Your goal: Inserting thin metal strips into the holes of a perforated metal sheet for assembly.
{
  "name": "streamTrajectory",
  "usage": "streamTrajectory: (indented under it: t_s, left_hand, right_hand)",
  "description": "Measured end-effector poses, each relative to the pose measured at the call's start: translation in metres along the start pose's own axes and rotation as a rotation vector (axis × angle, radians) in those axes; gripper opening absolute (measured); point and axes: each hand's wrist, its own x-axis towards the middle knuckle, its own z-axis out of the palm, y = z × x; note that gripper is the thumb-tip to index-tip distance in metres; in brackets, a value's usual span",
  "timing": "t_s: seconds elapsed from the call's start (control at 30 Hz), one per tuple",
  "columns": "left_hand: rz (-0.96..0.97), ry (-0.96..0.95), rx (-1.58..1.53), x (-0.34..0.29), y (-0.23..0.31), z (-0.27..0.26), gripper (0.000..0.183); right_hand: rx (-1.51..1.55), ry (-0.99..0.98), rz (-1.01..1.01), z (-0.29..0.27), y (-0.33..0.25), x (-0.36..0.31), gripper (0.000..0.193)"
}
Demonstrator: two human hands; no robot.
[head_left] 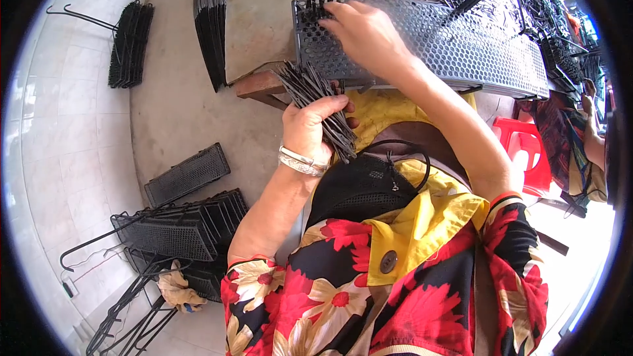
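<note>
Head view, looking down: left hand point(310, 125) closed around one thick bundle of thin black sticks point(315, 102) held over the lap, while the right hand point(362, 29) rests fingers-down on one grey perforated panel point(461, 49) lying across the work surface — whether it pinches a stick cannot be told. Only a handful of sticks point(320, 3) stand in the panel's far left corner, so most holes look unfilled — filling seems barely begun.
</note>
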Motion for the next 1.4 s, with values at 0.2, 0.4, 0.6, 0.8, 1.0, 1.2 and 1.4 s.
streamTrajectory:
  t_s: [0.2, 0.4, 0.6, 0.8, 1.0, 1.2, 1.4]
  left_hand:
    - [0.001, -0.061, -0.097, 0.002, -0.001, -0.006, 0.019]
    - [0.005, -0.008, -0.135, -0.001, -0.001, -0.003, 0.017]
    - [-0.095, -0.042, -0.139, -0.001, -0.001, -0.003, 0.016]
    - [-0.150, -0.045, -0.140, 0.002, -0.001, -0.003, 0.015]
    - [-0.071, -0.030, -0.125, 0.000, 0.001, -0.005, 0.018]
    - [-0.036, -0.017, -0.149, 0.000, 0.002, -0.008, 0.018]
    - [-0.089, -0.008, -0.149, 0.001, 0.001, -0.005, 0.018]
  right_hand:
    - [0.720, -0.465, 0.338, -0.039, -0.028, -0.025, 0.021]
    - [0.732, 0.140, 0.526, -0.046, -0.016, -0.004, 0.013]
    - [0.387, 0.584, 0.026, -0.028, -0.007, 0.030, 0.011]
    - [0.452, 0.834, -0.383, 0.002, 0.009, 0.040, 0.012]
    - [0.328, 0.563, -0.129, -0.007, -0.003, 0.036, 0.013]
    - [0.296, 0.582, -0.139, -0.015, -0.008, 0.034, 0.011]
    - [0.227, 0.410, -0.077, 0.004, 0.005, 0.021, 0.012]
